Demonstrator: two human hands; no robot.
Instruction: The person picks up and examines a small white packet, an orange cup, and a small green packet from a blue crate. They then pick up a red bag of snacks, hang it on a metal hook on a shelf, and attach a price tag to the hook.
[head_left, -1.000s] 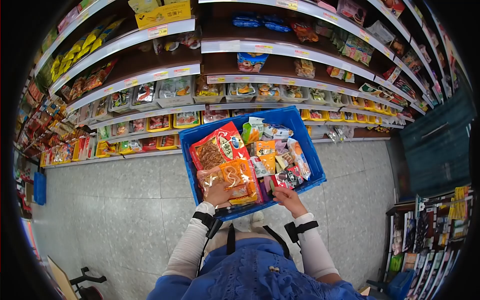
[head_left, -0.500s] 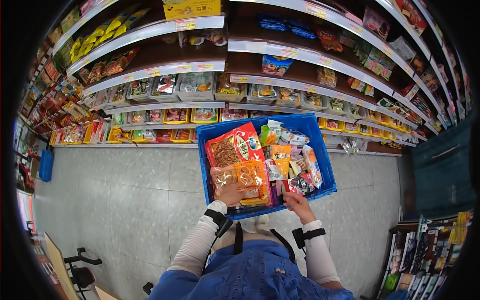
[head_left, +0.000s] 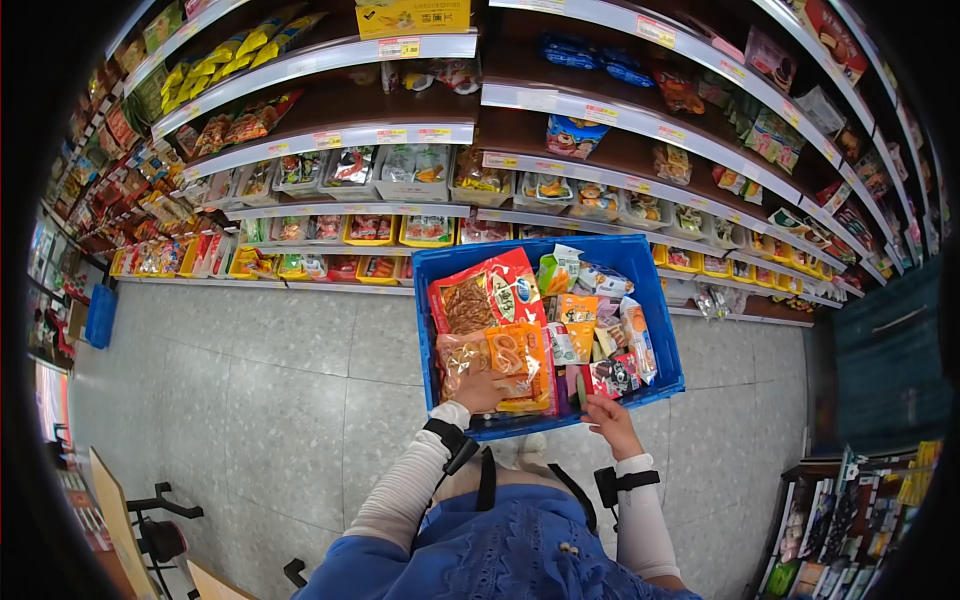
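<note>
A blue plastic crate (head_left: 664, 392) full of packaged snacks is in front of my body. My left hand (head_left: 482, 390) lies with its fingers stretched over an orange snack bag (head_left: 517, 360) at the crate's front left. Behind that bag is a large red snack bag (head_left: 482, 290). My right hand (head_left: 614, 424) is at the crate's front rim, its fingers bent together beside a slim green item (head_left: 582, 388); what they pinch is too small to make out. Near it lie a red-and-black packet (head_left: 614, 374), a yellow-orange packet (head_left: 577, 318) and a long white-and-orange packet (head_left: 638, 340).
Store shelves (head_left: 340, 135) with bagged snacks and bins of small packets curve across the back. At lower right stands a rack of goods (head_left: 835, 530). A wooden board (head_left: 118, 520) is at lower left. Grey tiled floor (head_left: 290, 380) surrounds me.
The view has shifted, so crate and shelves appear a little farther right. My right hand has drawn slightly back from the slim green item. My left hand stays on the orange bag.
</note>
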